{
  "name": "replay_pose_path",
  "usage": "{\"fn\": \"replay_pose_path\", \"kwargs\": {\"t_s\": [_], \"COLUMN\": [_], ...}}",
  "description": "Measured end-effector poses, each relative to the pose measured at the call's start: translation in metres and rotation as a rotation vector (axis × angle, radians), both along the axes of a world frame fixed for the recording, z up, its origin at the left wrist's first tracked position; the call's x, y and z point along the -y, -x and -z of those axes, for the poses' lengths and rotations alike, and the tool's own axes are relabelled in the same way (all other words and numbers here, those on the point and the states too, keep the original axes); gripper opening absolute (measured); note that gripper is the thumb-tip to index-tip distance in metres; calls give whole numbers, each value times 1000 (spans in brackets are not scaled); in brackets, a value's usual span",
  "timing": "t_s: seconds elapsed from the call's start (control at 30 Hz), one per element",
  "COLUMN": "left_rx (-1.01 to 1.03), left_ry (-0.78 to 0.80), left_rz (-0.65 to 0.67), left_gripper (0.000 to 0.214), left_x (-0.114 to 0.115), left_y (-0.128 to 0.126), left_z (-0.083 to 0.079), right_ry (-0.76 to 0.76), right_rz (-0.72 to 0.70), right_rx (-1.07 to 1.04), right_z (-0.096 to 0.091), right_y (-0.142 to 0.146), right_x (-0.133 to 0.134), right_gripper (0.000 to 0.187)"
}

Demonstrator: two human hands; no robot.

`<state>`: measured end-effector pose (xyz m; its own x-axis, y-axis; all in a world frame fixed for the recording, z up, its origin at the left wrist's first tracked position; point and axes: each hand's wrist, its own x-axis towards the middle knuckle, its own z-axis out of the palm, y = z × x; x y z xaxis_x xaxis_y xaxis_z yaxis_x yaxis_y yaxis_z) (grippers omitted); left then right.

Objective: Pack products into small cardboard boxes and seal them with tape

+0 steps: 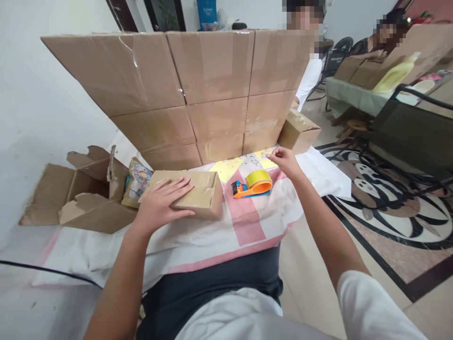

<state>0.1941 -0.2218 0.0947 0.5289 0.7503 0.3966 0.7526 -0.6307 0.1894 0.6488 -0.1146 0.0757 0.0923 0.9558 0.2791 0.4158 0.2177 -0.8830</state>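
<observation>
My left hand (166,196) lies flat on top of a closed cardboard box (203,189), its fingers stretched out. To the right of that box, an orange tape dispenser (254,190) with a roll of yellowish tape (258,177) rests on the cloth. Beyond the dispenser, my right hand (285,159) is raised over the table with thumb and fingers pinched together. Whatever is between those fingertips, if anything, is too small to make out.
Stacked cardboard boxes (215,75) form a wall behind the work area. An open carton (88,189) and a printed packet (137,182) stand at left. Another box (300,130) sits at the right end. A dark chair (406,123) is further right; two people are beyond.
</observation>
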Motion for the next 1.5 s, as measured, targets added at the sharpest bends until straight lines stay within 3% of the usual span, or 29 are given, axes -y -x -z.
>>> {"fn": "replay_pose_path", "kwargs": {"t_s": [0.07,0.2,0.27,0.33,0.4,0.43,0.5,0.53,0.6,0.7,0.77,0.83,0.9,0.97,1.07,1.17,1.27,1.4,1.5], "left_rx": [39,187,241,286,336,363,408,415,403,364,327,257,246,208,103,-114,-169,-186,-234], "left_ry": [28,62,100,153,203,217,210,192,113,-111,-299,-427,-448,-369,-193,92,170,210,248], "left_rz": [36,33,14,-1,9,22,53,63,65,103,180,283,474,628,697,592,517,450,437], "left_gripper": [78,79,79,76,71,70,69,69,68,56,45,44,45,44,46,61,63,57,72], "left_x": [6,14,14,12,9,8,8,9,15,26,28,21,5,-16,-50,-79,-101,-123,-125], "left_y": [16,37,42,44,48,50,57,60,64,52,23,-30,-104,-190,-314,-398,-434,-441,-443], "left_z": [-3,-5,-7,-10,-12,-12,-8,-6,-2,-12,-34,-64,-89,-101,-88,-57,-35,-30,-28], "right_ry": [-9,58,-8,-93,-120,-105,-28,16,80,87,25,-97,-262,-432,-486,-344,-253,-267,-327], "right_rz": [-183,-605,-623,-506,-423,-434,-570,-657,-769,-726,-625,-450,-197,71,291,353,354,349,352], "right_rx": [-210,-274,-270,-250,-238,-249,-295,-320,-360,-418,-458,-447,-379,-296,-157,30,185,325,425], "right_z": [-5,3,13,23,30,31,29,26,19,9,5,3,2,5,23,51,72,72,68], "right_y": [37,129,167,193,205,207,207,207,205,196,174,130,67,-8,-112,-180,-208,-211,-206], "right_x": [40,108,122,121,110,104,94,93,100,128,149,168,182,189,181,156,127,102,96], "right_gripper": [49,39,38,36,42,57,85,87,74,60,62,68,72,71,77,67,66,72,84]}}
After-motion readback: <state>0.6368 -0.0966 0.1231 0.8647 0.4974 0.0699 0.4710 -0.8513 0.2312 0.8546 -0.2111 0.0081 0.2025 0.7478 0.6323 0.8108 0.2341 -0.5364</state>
